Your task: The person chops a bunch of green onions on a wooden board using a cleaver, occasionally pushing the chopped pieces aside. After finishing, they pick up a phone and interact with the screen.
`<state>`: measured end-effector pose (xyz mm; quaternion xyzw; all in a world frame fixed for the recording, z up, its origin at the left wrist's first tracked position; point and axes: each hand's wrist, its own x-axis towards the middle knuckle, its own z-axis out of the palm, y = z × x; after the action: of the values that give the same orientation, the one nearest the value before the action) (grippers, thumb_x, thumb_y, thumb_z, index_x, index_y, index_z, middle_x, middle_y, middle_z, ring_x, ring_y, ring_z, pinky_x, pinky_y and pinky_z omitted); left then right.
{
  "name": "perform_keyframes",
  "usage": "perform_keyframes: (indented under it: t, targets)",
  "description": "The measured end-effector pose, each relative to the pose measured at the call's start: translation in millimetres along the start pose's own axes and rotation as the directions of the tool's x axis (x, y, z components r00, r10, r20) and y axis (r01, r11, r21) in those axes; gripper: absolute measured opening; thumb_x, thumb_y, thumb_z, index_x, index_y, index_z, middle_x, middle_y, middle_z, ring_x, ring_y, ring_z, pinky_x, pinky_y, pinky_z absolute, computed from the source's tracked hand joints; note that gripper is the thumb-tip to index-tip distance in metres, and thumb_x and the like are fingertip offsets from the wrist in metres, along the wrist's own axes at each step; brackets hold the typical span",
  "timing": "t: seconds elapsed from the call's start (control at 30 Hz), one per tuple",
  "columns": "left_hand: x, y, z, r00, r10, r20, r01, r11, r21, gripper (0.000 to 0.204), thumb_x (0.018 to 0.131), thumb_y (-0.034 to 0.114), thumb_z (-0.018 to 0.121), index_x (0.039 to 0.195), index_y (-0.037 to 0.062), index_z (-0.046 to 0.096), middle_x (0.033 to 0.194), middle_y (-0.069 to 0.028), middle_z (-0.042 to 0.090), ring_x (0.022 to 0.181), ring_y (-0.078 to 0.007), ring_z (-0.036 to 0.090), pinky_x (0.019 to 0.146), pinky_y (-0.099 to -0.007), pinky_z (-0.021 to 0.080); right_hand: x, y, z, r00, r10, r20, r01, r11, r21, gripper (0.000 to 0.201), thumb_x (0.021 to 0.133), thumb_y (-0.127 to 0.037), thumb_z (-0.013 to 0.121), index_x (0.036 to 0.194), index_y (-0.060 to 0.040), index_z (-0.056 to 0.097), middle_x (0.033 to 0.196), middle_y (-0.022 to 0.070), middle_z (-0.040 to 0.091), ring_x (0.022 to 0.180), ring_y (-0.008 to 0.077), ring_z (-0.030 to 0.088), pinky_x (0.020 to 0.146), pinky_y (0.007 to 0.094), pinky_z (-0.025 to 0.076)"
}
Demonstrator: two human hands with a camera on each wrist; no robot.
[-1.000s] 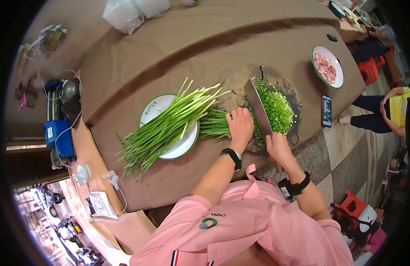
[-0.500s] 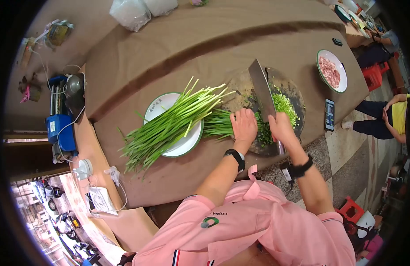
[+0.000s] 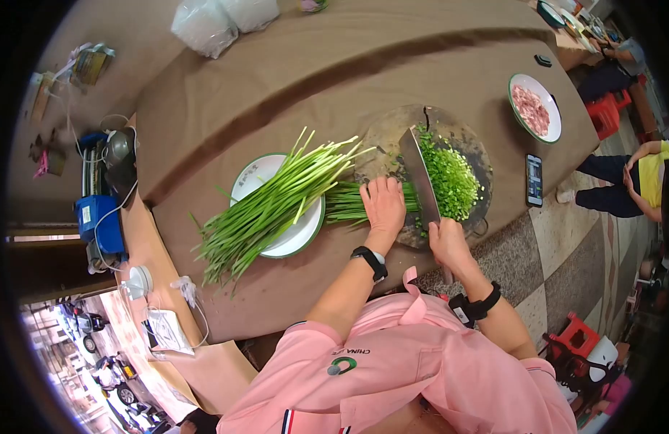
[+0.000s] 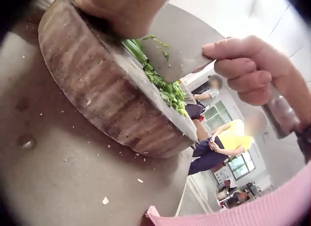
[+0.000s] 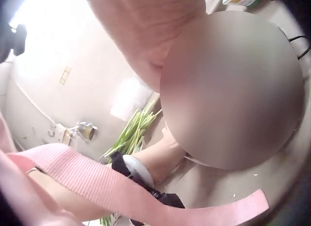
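Note:
On the round wooden board (image 3: 392,130), my left hand (image 3: 384,207) holds down a bunch of green stalks (image 3: 346,202), its fingers bent over them. My right hand (image 3: 450,242) grips the cleaver (image 3: 421,177) near its handle; the blade stands on the board between the stalks and a heap of chopped green pieces (image 3: 453,181). In the left wrist view the right hand (image 4: 252,65) has its index finger along the blade (image 4: 182,41). More long stalks (image 3: 276,206) lie across a white plate (image 3: 256,173) at the left.
A bowl (image 3: 556,123) of minced meat (image 3: 529,110) and a phone (image 3: 534,179) are on the table right of the board. Plastic-wrapped packs (image 3: 204,27) lie at the far edge. A person in yellow (image 3: 649,177) stands at the right.
The cleaver rose off the board half a second ago and is down against it now. My left hand has shifted a little to the left along the stalks.

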<state>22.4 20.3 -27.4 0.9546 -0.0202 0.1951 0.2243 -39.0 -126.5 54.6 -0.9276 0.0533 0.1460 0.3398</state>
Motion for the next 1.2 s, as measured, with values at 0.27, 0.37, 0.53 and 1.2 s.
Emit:
perform_keyframes:
  t: [0.27, 0.37, 0.53, 1.2]
  targets:
    - [0, 0, 1, 0.993, 0.003, 0.119, -0.014, 0.996, 0.093, 0.014, 0.085, 0.02, 0.063, 0.095, 0.0122, 0.057, 0.096, -0.0078, 0.054, 0.101, -0.0277, 0.05, 0.095, -0.0483, 0.034, 44, -38, 1, 0.985, 0.114, 0.128, -0.126, 0.988, 0.093, 0.037, 0.095, -0.01, 0.051, 0.068, 0.0139, 0.06, 0.051, 0.0244, 0.057, 0.044, 0.0346, 0.063, 0.045, 0.0425, 0.052]
    - [-1, -1, 3, 0.991, -0.011, 0.135, -0.001, 0.995, 0.095, 0.015, 0.085, 0.021, 0.063, 0.096, 0.0126, 0.058, 0.097, -0.0079, 0.054, 0.101, -0.0278, 0.05, 0.096, -0.0479, 0.033, 56, -43, 3, 0.981, 0.131, 0.142, -0.147, 0.984, 0.103, 0.038, 0.096, -0.009, 0.048, 0.067, 0.0142, 0.059, 0.047, 0.0214, 0.056, 0.04, 0.0312, 0.061, 0.042, 0.0407, 0.052]
    - [-2, 1, 4, 0.986, -0.023, 0.163, 0.005, 0.994, 0.107, 0.015, 0.085, 0.021, 0.063, 0.096, 0.0129, 0.058, 0.098, -0.0081, 0.054, 0.101, -0.0276, 0.05, 0.096, -0.0481, 0.033, 48, -40, -7, 0.971, 0.185, 0.153, -0.206, 0.969, 0.138, 0.039, 0.095, -0.008, 0.048, 0.064, 0.0134, 0.057, 0.048, 0.0218, 0.057, 0.041, 0.0321, 0.062, 0.043, 0.0409, 0.053]
    - [-4, -5, -1, 0.968, 0.189, 0.163, -0.183, 0.982, -0.051, 0.012, 0.086, 0.021, 0.062, 0.092, 0.0126, 0.055, 0.094, -0.0067, 0.055, 0.097, -0.0267, 0.053, 0.094, -0.0465, 0.035, 31, -29, -34, 0.983, 0.073, 0.166, -0.074, 0.997, 0.0, 0.04, 0.095, -0.014, 0.053, 0.064, 0.0104, 0.06, 0.046, 0.0196, 0.057, 0.045, 0.0328, 0.064, 0.052, 0.0428, 0.055]
